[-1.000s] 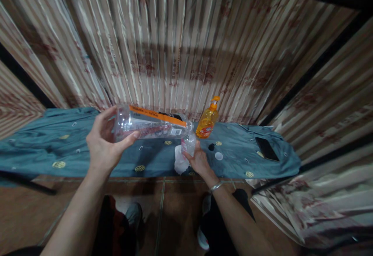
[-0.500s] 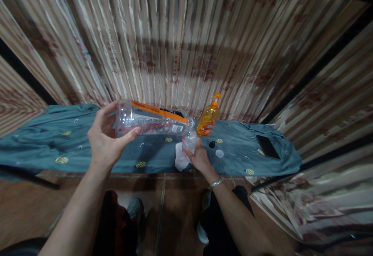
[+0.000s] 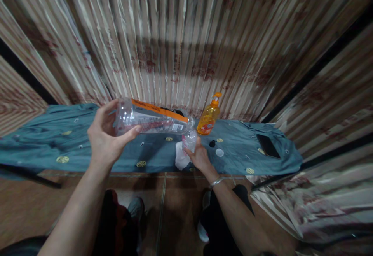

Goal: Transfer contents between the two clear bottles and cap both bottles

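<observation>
My left hand (image 3: 109,135) is closed around the base end of a large clear plastic bottle (image 3: 151,120) with an orange and grey label. That bottle lies almost level in the air, its neck pointing right. Its mouth is at the top of a small clear bottle (image 3: 190,139) with pink marks, which my right hand (image 3: 200,155) grips from the right. Whether the two mouths touch, I cannot tell. Beside the small bottle, on its left, lies a crumpled white tissue or cloth (image 3: 181,158). Any liquid inside the bottles is hard to make out.
An orange pump bottle (image 3: 208,119) stands just behind my right hand. A small black cap (image 3: 212,144), a white disc (image 3: 219,153) and a dark phone (image 3: 268,146) lie to the right on the teal cloth (image 3: 157,151). Curtains and dark frame bars surround the table.
Hardly anything differs. The large bottle's base end sits very slightly higher, and the view has shifted a touch; both hands keep their grips.
</observation>
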A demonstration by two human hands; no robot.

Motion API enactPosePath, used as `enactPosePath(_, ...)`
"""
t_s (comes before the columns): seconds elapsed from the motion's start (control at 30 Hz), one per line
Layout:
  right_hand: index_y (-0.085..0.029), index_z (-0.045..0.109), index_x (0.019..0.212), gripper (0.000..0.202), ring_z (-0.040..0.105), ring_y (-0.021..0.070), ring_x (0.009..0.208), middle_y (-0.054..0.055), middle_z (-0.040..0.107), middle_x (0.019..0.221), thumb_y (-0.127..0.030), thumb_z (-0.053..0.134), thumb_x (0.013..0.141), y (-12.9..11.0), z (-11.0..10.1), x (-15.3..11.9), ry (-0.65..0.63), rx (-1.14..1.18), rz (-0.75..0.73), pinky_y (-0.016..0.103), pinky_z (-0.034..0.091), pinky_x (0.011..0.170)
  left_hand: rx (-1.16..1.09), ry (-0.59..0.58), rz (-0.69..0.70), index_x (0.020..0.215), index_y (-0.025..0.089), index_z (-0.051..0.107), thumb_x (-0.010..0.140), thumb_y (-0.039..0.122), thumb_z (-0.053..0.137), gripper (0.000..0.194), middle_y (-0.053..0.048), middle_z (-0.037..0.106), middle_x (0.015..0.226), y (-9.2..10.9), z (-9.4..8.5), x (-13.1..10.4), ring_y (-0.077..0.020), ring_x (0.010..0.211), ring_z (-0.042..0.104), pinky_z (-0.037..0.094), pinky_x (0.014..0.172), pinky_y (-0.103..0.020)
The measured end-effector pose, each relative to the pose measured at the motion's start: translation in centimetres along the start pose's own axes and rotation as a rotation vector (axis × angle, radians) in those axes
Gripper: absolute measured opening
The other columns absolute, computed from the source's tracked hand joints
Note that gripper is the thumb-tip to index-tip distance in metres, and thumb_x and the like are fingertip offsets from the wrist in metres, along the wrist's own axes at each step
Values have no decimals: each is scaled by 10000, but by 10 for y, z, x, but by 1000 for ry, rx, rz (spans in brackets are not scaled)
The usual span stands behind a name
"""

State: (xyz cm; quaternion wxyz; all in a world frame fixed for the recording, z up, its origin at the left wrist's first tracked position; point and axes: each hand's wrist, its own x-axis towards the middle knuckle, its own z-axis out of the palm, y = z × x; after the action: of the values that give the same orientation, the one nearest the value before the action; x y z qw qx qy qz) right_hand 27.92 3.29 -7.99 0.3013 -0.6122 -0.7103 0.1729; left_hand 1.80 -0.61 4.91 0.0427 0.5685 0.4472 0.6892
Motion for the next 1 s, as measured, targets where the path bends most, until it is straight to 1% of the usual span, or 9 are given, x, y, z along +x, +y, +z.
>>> enactPosePath(0.1, -92, 323, 1352, 633, 670, 297, 1027, 176, 677, 1123, -365, 616, 861, 1, 0, 0, 6, -3, 0, 366, 502, 853, -61, 6, -69, 1164, 158, 619, 415, 338, 891, 816, -137, 679, 1179, 3, 0, 1, -268, 1091, 657, 549, 944, -432)
enactPosePath(0.2, -109, 316, 1350, 626, 673, 293, 1021, 169, 677, 1125, -388, 604, 870, 1, 0, 0, -4, -9, 15, 360, 502, 845, -76, 6, -82, 1155, 180, 626, 389, 328, 897, 826, -119, 683, 1174, 3, 0, 2, -269, 1084, 657, 543, 947, -446)
enactPosePath(0.33, -114, 318, 1344, 616, 671, 289, 1034, 164, 676, 1131, -381, 604, 868, 1, 0, 0, -3, -10, 17, 351, 499, 845, -71, 14, -83, 1152, 171, 623, 378, 339, 902, 839, -122, 685, 1166, 4, 1, 2, -276, 1083, 657, 509, 994, -475)
enactPosePath(0.67, -114, 331, 1334, 605, 676, 285, 1016, 161, 683, 1117, -365, 615, 862, 1, 1, 0, 5, -20, 13, 339, 499, 834, -48, 0, -95, 1164, 159, 614, 379, 355, 899, 858, -137, 680, 1184, 7, 1, 4, -280, 1098, 652, 516, 987, -462)
enactPosePath(0.83, -116, 315, 1350, 627, 675, 281, 1026, 160, 682, 1125, -372, 616, 862, 3, 3, 0, 13, -27, 3, 330, 498, 834, -32, -8, -100, 1179, 128, 603, 401, 368, 891, 863, -168, 668, 1202, 9, 2, 4, -286, 1095, 653, 547, 936, -440)
enactPosePath(1.0, -95, 298, 1371, 664, 681, 289, 1009, 173, 688, 1112, -386, 611, 863, 4, 3, 0, 18, -37, -8, 339, 503, 821, -23, -35, -71, 1190, 164, 594, 431, 369, 885, 838, -135, 668, 1211, 8, 1, 5, -270, 1104, 653, 531, 972, -439)
